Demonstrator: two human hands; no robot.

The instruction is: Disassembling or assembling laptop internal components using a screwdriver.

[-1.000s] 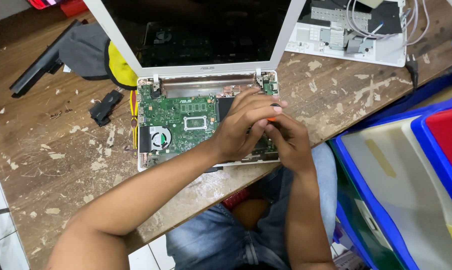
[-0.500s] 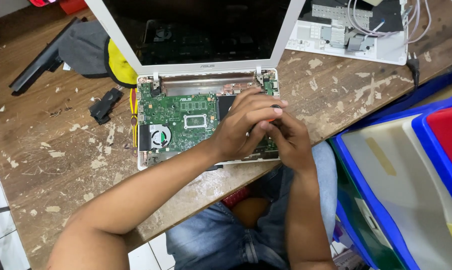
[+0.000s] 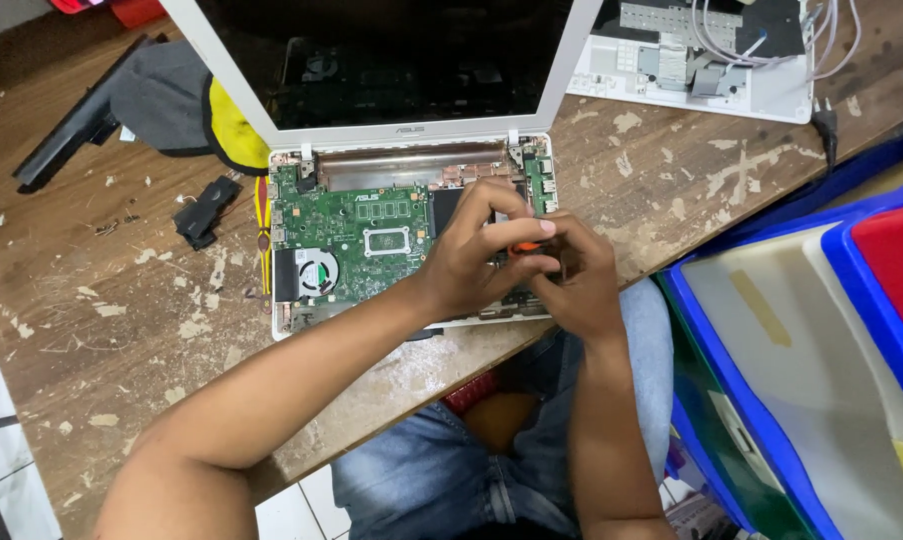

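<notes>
The opened laptop base lies on the worn wooden table, fan at left. Left hand curls narrowly over its right half. An orange-handled tool lies crosswise between the hands; right hand grips it, equally near.

Counted on the worn wooden table: one opened white laptop with its green motherboard exposed, on which one round cooling fan is seen at 9 o'clock. Two hands are recorded, the left hand and right hand, with one orange-handled tool between them. One second white laptop shell is noted at 1 o'clock; one grey-and-yellow cloth at 10 o'clock; two blue-rimmed bins at 3 o'clock.
</notes>
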